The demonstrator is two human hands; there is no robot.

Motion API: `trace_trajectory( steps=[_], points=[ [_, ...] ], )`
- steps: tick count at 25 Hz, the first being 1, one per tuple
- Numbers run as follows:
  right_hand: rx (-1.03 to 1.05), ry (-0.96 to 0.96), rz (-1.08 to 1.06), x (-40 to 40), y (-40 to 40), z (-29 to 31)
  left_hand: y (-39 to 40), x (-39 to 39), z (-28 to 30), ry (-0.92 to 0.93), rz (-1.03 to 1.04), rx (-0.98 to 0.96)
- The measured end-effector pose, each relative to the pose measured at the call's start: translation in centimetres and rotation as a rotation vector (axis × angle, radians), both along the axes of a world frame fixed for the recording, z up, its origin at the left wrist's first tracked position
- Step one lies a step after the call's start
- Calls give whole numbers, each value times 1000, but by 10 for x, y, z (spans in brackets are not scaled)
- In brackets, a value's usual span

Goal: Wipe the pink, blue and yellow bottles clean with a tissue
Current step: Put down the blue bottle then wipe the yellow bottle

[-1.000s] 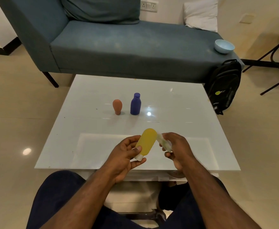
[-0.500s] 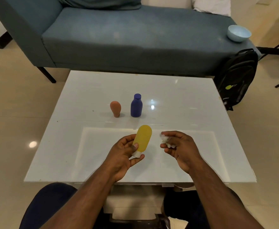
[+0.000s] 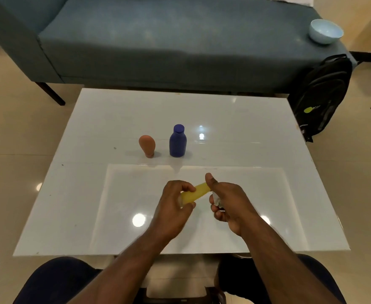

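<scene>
1. Right now the left hand (image 3: 175,207) is gripping the lower end of the yellow bottle (image 3: 195,192), holding it tilted in the air above the near half of the tabletop (image 3: 246,132).
2. Meanwhile the right hand (image 3: 228,200) is curling round the bottle's upper end with the thumb sticking up, and it is bunching the tissue (image 3: 216,199) in its fingers; only a scrap of white is showing.
3. Since the bottle looks smooth and only its ends are being held, I judge it could be slipping out if the wiping hand is pulling hard, and it would be dropping onto the glossy tabletop below.
4. Because the tissue is wadded small, it may be missing parts of the surface or tearing.
5. Further back, the pink bottle (image 3: 147,146) and the blue bottle (image 3: 178,141) are standing upright, close together and well apart from the hands, so a forward sweep seems unlikely to be toppling them.
6. Around the hands the tabletop is offering open room left and right, though its near edge is lying just under the forearms.
</scene>
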State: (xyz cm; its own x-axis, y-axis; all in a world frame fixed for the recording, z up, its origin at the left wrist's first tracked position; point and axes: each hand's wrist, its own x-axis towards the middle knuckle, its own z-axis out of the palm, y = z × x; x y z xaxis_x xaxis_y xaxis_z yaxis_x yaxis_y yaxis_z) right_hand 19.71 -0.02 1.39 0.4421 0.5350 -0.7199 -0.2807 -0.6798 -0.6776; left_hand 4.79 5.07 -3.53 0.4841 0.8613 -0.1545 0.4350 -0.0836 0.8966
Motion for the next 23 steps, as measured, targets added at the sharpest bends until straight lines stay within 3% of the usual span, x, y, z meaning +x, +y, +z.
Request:
trace_trajectory(
  steps=[3,8,12,16,23],
  points=[
    [68,-142,90,13,6,-7,2,9,-13,55,-100,186],
    [124,-820,311,58,36,-10,32,16,-29,319,-118,42],
    [114,-1083,569,85,82,-16,36,7,-41,391,-220,35],
    [110,-1202,739,95,114,-26,32,2,-46,391,-223,90],
    [105,-1264,832,95,136,-35,33,-6,-51,423,-228,112]
  ],
)
